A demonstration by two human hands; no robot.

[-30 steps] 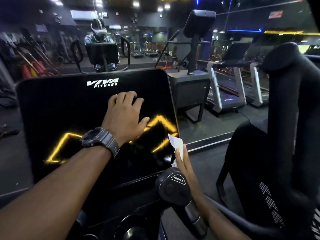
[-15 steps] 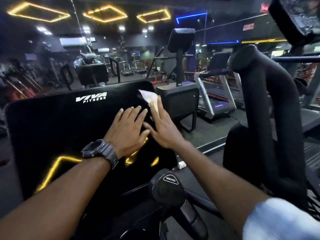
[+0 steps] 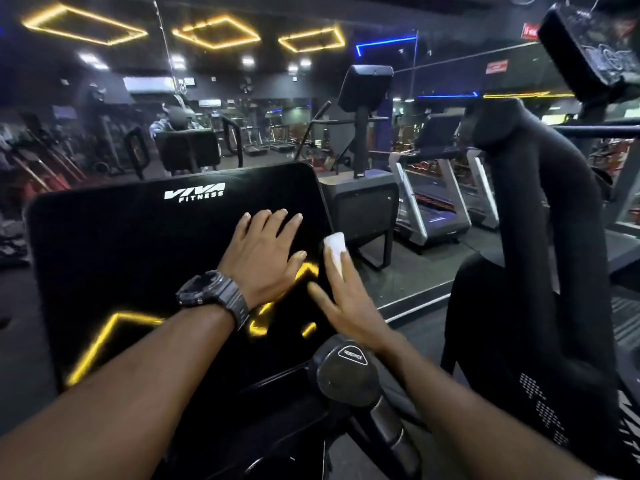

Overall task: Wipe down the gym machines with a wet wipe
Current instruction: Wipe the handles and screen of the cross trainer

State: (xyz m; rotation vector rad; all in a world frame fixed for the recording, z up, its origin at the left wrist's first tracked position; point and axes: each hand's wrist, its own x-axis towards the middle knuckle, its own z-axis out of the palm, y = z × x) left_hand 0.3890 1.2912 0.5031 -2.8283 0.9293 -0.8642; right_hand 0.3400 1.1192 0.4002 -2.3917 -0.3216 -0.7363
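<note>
Closest in, the round resistance knob (image 3: 343, 370) is sitting just below the screen's lower right corner. Above it, the right hand (image 3: 349, 303) is reaching up along the right edge of the machine's black screen (image 3: 138, 271), fingers stretched out straight and pressing the wet wipe (image 3: 335, 251) flat against that edge. The wipe is lying under the fingertips, its white folded end poking out beyond them. It is looking soft, thin and damp, so it is likely to bunch or slide; flat fingers across its middle are probably the best hold. Beside it, the left hand (image 3: 265, 254), with a dark watch (image 3: 211, 292) on its wrist, is resting flat and empty on the glass, fingers spread, apparently steadying the panel. Beyond the screen's top edge, treadmills (image 3: 433, 199) are standing in the dim gym.
</note>
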